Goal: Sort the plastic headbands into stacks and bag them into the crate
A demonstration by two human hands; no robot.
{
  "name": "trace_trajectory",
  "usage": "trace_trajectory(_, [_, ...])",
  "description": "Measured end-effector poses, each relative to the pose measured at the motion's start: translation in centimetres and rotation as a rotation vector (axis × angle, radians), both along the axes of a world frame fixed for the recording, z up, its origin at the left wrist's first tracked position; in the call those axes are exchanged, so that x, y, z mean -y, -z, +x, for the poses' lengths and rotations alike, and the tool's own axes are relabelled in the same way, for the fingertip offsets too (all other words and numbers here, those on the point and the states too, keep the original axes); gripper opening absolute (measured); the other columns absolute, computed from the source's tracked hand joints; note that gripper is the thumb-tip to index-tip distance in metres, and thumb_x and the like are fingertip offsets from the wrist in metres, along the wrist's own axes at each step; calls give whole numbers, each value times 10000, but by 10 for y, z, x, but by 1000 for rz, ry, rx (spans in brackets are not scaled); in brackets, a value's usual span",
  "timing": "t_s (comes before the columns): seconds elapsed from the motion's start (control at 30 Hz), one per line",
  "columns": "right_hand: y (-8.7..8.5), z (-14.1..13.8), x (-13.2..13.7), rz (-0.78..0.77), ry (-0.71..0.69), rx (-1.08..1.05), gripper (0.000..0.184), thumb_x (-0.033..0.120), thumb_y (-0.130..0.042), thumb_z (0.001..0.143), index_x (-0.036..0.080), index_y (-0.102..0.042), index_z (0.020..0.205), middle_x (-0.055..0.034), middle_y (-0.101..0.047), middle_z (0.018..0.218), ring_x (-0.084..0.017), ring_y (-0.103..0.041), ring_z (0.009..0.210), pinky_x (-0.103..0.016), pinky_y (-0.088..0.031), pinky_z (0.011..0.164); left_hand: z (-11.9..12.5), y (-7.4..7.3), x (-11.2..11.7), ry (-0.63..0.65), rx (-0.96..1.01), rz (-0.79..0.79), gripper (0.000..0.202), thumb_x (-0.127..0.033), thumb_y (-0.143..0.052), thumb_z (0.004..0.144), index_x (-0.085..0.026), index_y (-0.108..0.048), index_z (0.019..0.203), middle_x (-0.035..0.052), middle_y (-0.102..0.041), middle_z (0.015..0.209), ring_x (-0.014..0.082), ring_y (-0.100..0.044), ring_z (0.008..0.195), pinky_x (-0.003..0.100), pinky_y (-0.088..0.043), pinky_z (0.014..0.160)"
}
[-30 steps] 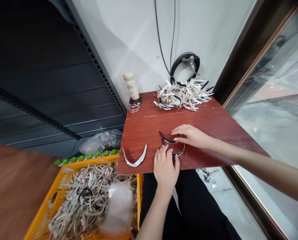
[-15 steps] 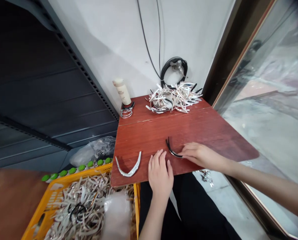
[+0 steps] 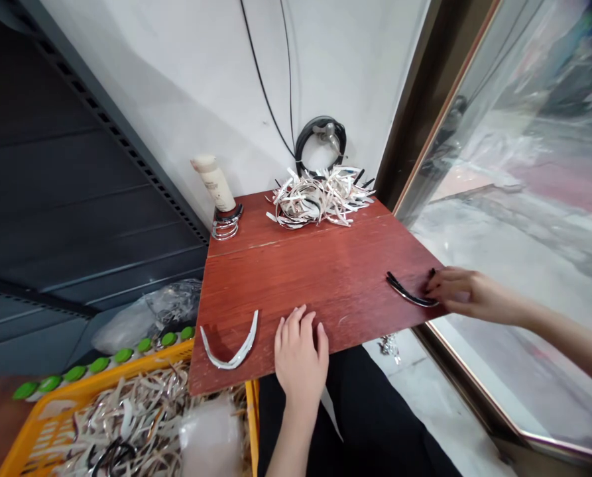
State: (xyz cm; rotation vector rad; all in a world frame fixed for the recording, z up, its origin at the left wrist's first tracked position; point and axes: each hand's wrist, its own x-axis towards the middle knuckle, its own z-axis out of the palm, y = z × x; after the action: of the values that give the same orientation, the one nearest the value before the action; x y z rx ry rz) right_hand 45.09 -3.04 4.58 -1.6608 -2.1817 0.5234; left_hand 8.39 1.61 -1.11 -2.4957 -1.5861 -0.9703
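My left hand [image 3: 301, 354] lies flat on the front edge of the red-brown table [image 3: 276, 278], its fingers stretched out and holding nothing. At the table's right side my right hand [image 3: 457, 291] has its fingers bent and closed on the right end of a few black curved strips [image 3: 409, 295]. These strips lie nested in a U shape low on the tabletop. Left of my left hand rests a small nested set of white curved strips [image 3: 233, 358], also U-shaped, apart from both hands.
A tangled pile of white strips [image 3: 320, 199] sits at the back, before a black cable coil [image 3: 303, 142]. A cream tube [image 3: 216, 184] stands on shiny rings [image 3: 225, 228]. At lower left are a yellow crate [image 3: 84, 397] of strips and green-capped bottles [image 3: 99, 365]. Glass stands right.
My right hand has moved right across the table with the black curved strips, to the right edge. My left hand stays flat at the front edge. The view has shifted somewhat to the right.
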Motion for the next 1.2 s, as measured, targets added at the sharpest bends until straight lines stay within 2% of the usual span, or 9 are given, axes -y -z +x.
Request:
trace_trajectory(0.1, [-14,-20,-27,88,15,-22,249,320,-507,923,316,-755,920,-147,-726,992,-224,-666,937,-360,-488,874,1,0,1,-12,11,-16,211,-242,-534,934,-199,-649,1106,72,-681,1224,241,-632,1138,456,-444,1068])
trace_trajectory(0.23, [-22,-96,-97,210,18,-10,305,399,-489,941,251,-739,1033,-84,-725,1088,-243,-654,1041,-376,-487,951,1,1,3,-19,25,-26,221,-231,-539,930,-200,-642,1122,65,-678,1234,237,-628,1139,441,-450,1061])
trace_trajectory(0.33, [-13,-169,-163,229,-53,101,331,340,-474,960,200,-725,1125,-81,-654,1292,-230,-581,1212,-343,-422,1057,1,1,4,-14,26,-32,220,-221,-539,927,-198,-637,1122,64,-676,1236,237,-625,1141,438,-460,1050])
trace_trajectory(0.53, [13,-246,-254,196,242,238,354,187,-398,976,115,-734,1061,-192,-639,1251,-301,-585,1138,-374,-473,915,-2,1,6,8,47,-59,222,-215,-530,928,-199,-630,1125,58,-678,1228,235,-624,1146,439,-473,1054])
trace_trajectory(0.77, [5,-242,-254,385,337,89,361,233,-349,1020,160,-657,1194,-133,-649,1209,-264,-536,1137,-405,-370,1016,-9,-7,12,108,265,-81,244,-175,-521,927,-219,-623,1144,49,-693,1190,198,-635,1123,373,-515,1013])
trace_trajectory(0.87, [-9,-235,-249,453,263,-213,322,253,-397,995,162,-562,1257,-103,-652,1141,-210,-568,1047,-354,-417,963,-31,-13,19,182,398,-25,273,-114,-516,918,-225,-610,1150,35,-708,1127,156,-640,1104,334,-492,1033])
trace_trajectory(1.0, [-28,-234,-244,218,-29,-687,350,200,-499,866,172,-543,1212,-17,-650,848,-186,-592,813,-328,-464,815,-74,-7,23,-153,332,151,274,-139,-586,893,-213,-618,1156,68,-685,1140,215,-604,1166,518,-290,1170])
trace_trajectory(1.1, [-39,-251,-237,24,-168,-585,245,154,-455,803,170,-665,928,-3,-624,703,-183,-579,754,-321,-445,798,-97,6,21,-361,263,108,263,-213,-596,911,-207,-625,1173,107,-635,1242,263,-531,1272,562,-244,1172])
trace_trajectory(1.2, [-42,-286,-226,61,-321,-188,273,168,-442,823,177,-708,760,-26,-641,664,-204,-580,788,-377,-401,914,-107,15,18,-368,198,58,203,-224,-592,920,-239,-658,1111,83,-630,1279,269,-489,1323,569,-202,1185])
